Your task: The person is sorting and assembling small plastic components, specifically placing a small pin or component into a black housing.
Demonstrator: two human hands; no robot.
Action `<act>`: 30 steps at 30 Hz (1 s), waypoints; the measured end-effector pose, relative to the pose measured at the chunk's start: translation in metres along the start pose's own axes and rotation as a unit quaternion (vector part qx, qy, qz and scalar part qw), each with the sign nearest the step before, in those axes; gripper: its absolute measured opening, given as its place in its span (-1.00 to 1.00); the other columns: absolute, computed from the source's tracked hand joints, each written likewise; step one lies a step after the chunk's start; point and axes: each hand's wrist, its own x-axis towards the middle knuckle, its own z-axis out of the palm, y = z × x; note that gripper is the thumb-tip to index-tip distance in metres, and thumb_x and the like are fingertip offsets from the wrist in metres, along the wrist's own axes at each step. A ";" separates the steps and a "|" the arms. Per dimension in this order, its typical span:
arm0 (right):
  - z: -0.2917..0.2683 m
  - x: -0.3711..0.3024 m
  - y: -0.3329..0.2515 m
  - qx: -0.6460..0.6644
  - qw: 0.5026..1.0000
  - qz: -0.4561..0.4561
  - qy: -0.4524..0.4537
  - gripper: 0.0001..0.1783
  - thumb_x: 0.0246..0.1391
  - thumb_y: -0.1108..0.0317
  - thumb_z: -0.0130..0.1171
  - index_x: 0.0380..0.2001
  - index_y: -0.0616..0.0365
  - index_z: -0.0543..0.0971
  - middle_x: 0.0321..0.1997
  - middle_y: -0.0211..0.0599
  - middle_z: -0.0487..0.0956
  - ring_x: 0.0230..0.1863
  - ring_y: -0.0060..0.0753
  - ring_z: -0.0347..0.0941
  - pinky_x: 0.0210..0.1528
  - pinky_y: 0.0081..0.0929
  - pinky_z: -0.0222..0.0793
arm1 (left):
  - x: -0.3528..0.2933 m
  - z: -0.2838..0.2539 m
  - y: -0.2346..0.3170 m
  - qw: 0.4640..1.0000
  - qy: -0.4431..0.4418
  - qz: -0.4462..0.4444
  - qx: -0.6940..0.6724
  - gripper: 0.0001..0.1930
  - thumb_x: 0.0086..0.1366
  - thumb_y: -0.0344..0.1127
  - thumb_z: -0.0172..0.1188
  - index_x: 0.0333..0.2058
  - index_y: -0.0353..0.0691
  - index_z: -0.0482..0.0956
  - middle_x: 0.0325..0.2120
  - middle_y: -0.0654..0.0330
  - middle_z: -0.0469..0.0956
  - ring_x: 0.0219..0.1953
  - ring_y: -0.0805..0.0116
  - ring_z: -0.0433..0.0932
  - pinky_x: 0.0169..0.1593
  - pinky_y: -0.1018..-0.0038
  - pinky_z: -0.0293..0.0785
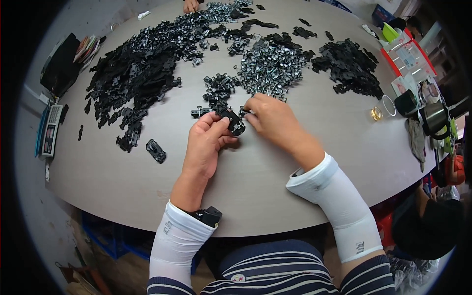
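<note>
At table centre, hands (236, 125) pinch black clip (233, 121) (fingers closed).

The hands (241, 125) hide most of the small black part (233, 121) between them

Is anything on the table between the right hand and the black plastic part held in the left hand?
Nothing visible. The left hand holds the black plastic part by its fingertips, and the right hand sits right beside it, its fingertips at the part's edge, with no loose piece between them.
</note>
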 end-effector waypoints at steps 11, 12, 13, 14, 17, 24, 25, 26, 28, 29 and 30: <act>-0.030 -0.013 -0.033 0.177 0.978 0.100 0.047 -0.80 -0.02 0.32 0.26 -0.43 0.25 0.56 -0.43 -0.17 0.59 -0.41 -0.14 0.55 -0.31 -0.26 0.47 | -0.005 0.009 -0.012 0.988 -0.016 0.075 0.132 -0.80 0.37 -0.44 0.12 -0.05 -0.30 0.52 -0.26 0.29 0.59 -0.31 0.57 0.57 -0.24 0.58 0.57; -0.027 -0.014 -0.039 0.178 0.979 0.093 0.040 -0.81 -0.03 0.33 0.26 -0.45 0.25 0.55 -0.43 -0.17 0.59 -0.41 -0.14 0.55 -0.32 -0.26 0.47 | -0.005 0.009 -0.015 0.985 -0.020 0.092 0.147 -0.80 0.35 -0.45 0.13 -0.07 -0.32 0.53 -0.30 0.31 0.60 -0.35 0.61 0.53 -0.27 0.62 0.52; -0.025 -0.015 -0.042 0.177 0.980 0.088 0.034 -0.81 -0.03 0.33 0.26 -0.47 0.25 0.53 -0.44 -0.16 0.58 -0.41 -0.13 0.55 -0.33 -0.25 0.46 | -0.005 0.009 -0.018 0.981 -0.026 0.108 0.160 -0.81 0.33 -0.47 0.15 -0.10 -0.34 0.55 -0.34 0.33 0.60 -0.39 0.65 0.50 -0.30 0.66 0.47; -0.022 -0.015 -0.041 0.146 0.985 0.084 0.042 -0.82 -0.04 0.35 0.26 -0.50 0.24 0.51 -0.45 -0.16 0.57 -0.42 -0.11 0.54 -0.35 -0.23 0.46 | -0.004 0.008 -0.020 0.976 -0.022 0.117 0.182 -0.81 0.31 -0.47 0.17 -0.11 -0.36 0.56 -0.36 0.34 0.61 -0.40 0.66 0.49 -0.29 0.66 0.45; -0.020 -0.018 -0.039 0.115 0.988 0.089 0.054 -0.82 -0.04 0.35 0.25 -0.50 0.24 0.50 -0.47 -0.16 0.56 -0.42 -0.09 0.53 -0.35 -0.20 0.45 | -0.008 0.016 -0.020 0.960 -0.011 0.149 0.236 -0.81 0.30 -0.47 0.18 -0.13 -0.37 0.56 -0.37 0.34 0.61 -0.38 0.65 0.51 -0.27 0.64 0.47; -0.015 -0.017 -0.041 0.233 0.958 0.150 0.075 -0.84 -0.06 0.42 0.28 -0.51 0.28 0.52 -0.46 -0.12 0.60 -0.45 -0.15 0.57 -0.39 -0.27 0.48 | -0.010 0.017 -0.021 0.975 -0.017 0.132 0.179 -0.77 0.29 -0.46 0.19 -0.08 -0.34 0.53 -0.30 0.27 0.61 -0.31 0.59 0.54 -0.22 0.62 0.50; -0.016 -0.016 -0.041 0.241 0.957 0.145 0.072 -0.87 -0.06 0.44 0.28 -0.49 0.28 0.55 -0.45 -0.11 0.61 -0.45 -0.17 0.58 -0.39 -0.30 0.49 | -0.010 0.018 -0.016 0.988 -0.030 0.076 0.130 -0.78 0.31 -0.42 0.19 -0.09 -0.33 0.51 -0.28 0.25 0.60 -0.30 0.58 0.54 -0.22 0.60 0.53; -0.018 -0.016 -0.040 0.248 0.956 0.140 0.069 -0.90 -0.06 0.47 0.27 -0.47 0.28 0.57 -0.44 -0.10 0.62 -0.44 -0.20 0.60 -0.40 -0.34 0.49 | -0.010 0.018 -0.011 0.996 -0.042 0.020 0.080 -0.78 0.33 -0.39 0.20 -0.09 -0.32 0.50 -0.27 0.24 0.59 -0.28 0.56 0.55 -0.22 0.58 0.55; -0.022 -0.017 -0.040 0.260 0.957 0.119 0.055 -0.91 -0.05 0.48 0.26 -0.44 0.27 0.60 -0.44 -0.10 0.63 -0.44 -0.22 0.60 -0.38 -0.36 0.50 | -0.009 0.015 -0.003 0.997 -0.065 -0.011 0.032 -0.79 0.35 -0.34 0.19 -0.11 -0.30 0.49 -0.26 0.24 0.58 -0.26 0.55 0.55 -0.23 0.57 0.57; -0.024 -0.017 -0.039 0.271 0.957 0.098 0.041 -0.91 -0.04 0.49 0.24 -0.41 0.26 0.63 -0.44 -0.10 0.63 -0.43 -0.23 0.60 -0.37 -0.39 0.50 | -0.009 0.015 -0.001 0.995 -0.088 -0.042 -0.017 -0.79 0.37 -0.29 0.19 -0.13 -0.29 0.49 -0.26 0.24 0.57 -0.25 0.54 0.56 -0.25 0.56 0.59; -0.027 -0.017 -0.038 0.271 0.957 0.098 0.042 -0.91 -0.04 0.49 0.24 -0.41 0.26 0.63 -0.44 -0.10 0.63 -0.43 -0.23 0.60 -0.37 -0.39 0.50 | -0.008 0.017 -0.005 0.998 -0.063 -0.027 -0.005 -0.78 0.39 -0.24 0.18 -0.16 -0.29 0.49 -0.28 0.23 0.58 -0.31 0.53 0.57 -0.29 0.58 0.58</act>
